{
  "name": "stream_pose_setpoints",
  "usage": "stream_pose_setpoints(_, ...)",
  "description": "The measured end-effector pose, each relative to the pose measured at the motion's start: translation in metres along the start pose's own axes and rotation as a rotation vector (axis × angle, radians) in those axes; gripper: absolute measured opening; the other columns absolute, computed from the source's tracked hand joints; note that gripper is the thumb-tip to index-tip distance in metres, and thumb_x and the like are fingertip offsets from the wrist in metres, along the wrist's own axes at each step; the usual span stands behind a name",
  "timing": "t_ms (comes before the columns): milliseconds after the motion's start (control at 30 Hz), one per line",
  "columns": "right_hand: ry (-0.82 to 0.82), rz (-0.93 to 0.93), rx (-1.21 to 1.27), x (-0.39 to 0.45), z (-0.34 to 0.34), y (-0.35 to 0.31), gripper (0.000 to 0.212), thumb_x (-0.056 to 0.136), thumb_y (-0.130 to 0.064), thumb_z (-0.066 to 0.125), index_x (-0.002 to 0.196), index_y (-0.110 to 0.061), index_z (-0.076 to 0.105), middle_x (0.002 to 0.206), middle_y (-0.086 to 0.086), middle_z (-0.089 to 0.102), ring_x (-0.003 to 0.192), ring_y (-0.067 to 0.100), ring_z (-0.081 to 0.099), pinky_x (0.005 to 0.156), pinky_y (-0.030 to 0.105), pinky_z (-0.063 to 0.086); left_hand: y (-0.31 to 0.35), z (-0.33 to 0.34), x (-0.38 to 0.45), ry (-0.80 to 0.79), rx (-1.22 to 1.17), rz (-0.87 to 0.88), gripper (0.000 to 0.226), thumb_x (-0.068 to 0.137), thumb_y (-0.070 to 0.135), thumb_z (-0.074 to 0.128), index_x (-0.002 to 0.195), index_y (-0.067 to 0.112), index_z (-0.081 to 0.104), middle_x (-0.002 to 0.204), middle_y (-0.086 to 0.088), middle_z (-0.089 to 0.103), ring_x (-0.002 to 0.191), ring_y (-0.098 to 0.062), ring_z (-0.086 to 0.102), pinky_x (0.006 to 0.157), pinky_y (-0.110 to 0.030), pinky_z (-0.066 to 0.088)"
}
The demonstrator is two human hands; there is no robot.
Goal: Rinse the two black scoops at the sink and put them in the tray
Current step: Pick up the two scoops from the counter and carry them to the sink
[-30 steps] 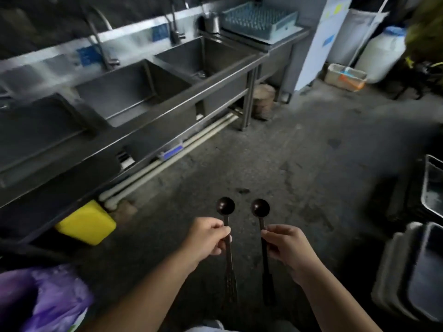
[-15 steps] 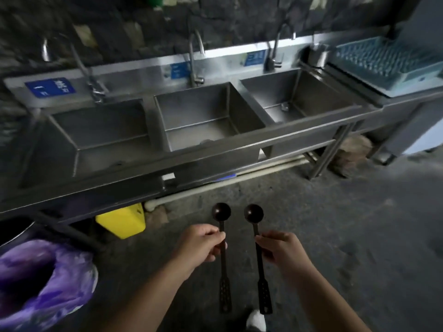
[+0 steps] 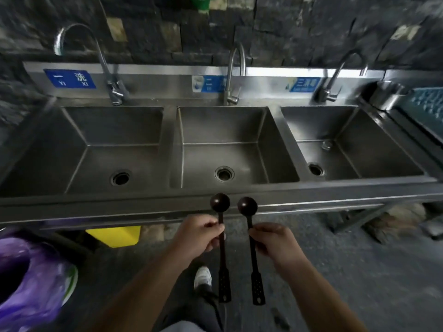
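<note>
I hold two long-handled black scoops upright, bowls up, side by side. My left hand (image 3: 200,232) grips the left scoop (image 3: 220,202) just below its bowl. My right hand (image 3: 272,240) grips the right scoop (image 3: 247,206) the same way. Both bowls sit in front of the steel sink unit's front rim (image 3: 143,203), below the middle basin (image 3: 230,144). The middle faucet (image 3: 236,68) arches over that basin, with no water visible. A blue-green rack tray (image 3: 429,104) shows at the far right edge.
The left basin (image 3: 91,147) and right basin (image 3: 347,144) flank the middle one, each with its own faucet. A steel cup (image 3: 386,94) stands by the tray. Below are a yellow bin (image 3: 115,234) and a purple-lined trash bag (image 3: 28,281). My shoe (image 3: 203,276) is on the floor.
The view has swung left and closer until the sink unit fills the frame head-on. Both hands keep the same grip, and the scoops now sit right before the sink's front rim.
</note>
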State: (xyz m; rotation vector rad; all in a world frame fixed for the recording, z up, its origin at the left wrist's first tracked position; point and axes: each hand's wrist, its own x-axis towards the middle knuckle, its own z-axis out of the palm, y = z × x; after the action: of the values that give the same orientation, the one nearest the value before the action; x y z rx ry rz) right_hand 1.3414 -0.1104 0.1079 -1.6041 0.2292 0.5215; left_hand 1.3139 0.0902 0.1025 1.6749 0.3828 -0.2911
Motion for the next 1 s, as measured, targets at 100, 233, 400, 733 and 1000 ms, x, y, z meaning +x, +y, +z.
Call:
stream_pose_setpoints(100,0.020,0.019,0.002,0.059,0.001,-0.027,0.021,0.085,0.001,0.067,0.068,-0.008,0.077,0.066,0.012,0.065,0.061,0.021,0.058,0.058,0.027,0.043,0.021,-0.014,0.061,-0.002,0.004,-0.011,0.016,0.087,0.011,0.065,0.073,0.015,0.070,0.063,-0.003,0.074,0.048,-0.009,0.063,0.037,-0.017,0.037)
stream_pose_setpoints(233,0.031,0.038,-0.026,0.131,0.003,-0.066,0.024,0.085,-0.001,0.068,0.064,-0.011,0.076,0.056,0.004,0.063,0.048,0.010,0.054,0.050,0.021,0.039,0.049,-0.031,0.131,0.011,0.058,-0.018,0.022,0.087,0.010,0.066,0.067,0.019,0.070,0.060,0.002,0.074,0.046,-0.006,0.064,0.036,-0.015,0.039)
stream_pose_setpoints(400,0.009,0.080,0.001,0.218,-0.002,-0.096,0.023,0.086,-0.001,0.067,0.067,-0.009,0.078,0.060,0.008,0.066,0.051,0.012,0.058,0.051,0.022,0.045,0.075,-0.046,0.215,0.036,0.056,-0.098,0.016,0.087,0.016,0.069,0.074,0.024,0.073,0.070,0.004,0.077,0.068,-0.012,0.074,0.059,-0.024,0.056)
stream_pose_setpoints(733,0.001,0.267,-0.096,0.412,-0.028,-0.068,0.015,0.085,-0.003,0.070,0.071,-0.006,0.075,0.068,0.021,0.061,0.066,0.029,0.053,0.061,0.035,0.040,0.061,-0.031,0.368,0.150,0.041,-0.306,0.012,0.094,0.016,0.058,0.088,0.014,0.068,0.090,-0.012,0.073,0.069,-0.013,0.063,0.052,-0.019,0.041)
stream_pose_setpoints(1000,0.057,0.385,-0.221,0.532,-0.032,0.031,0.023,0.086,-0.004,0.069,0.065,-0.012,0.071,0.059,0.010,0.060,0.055,0.016,0.057,0.055,0.025,0.046,-0.046,-0.015,0.478,0.282,-0.025,-0.471,0.018,0.093,0.007,0.060,0.106,-0.004,0.065,0.067,-0.005,0.060,0.053,-0.007,0.059,0.037,-0.009,0.039)
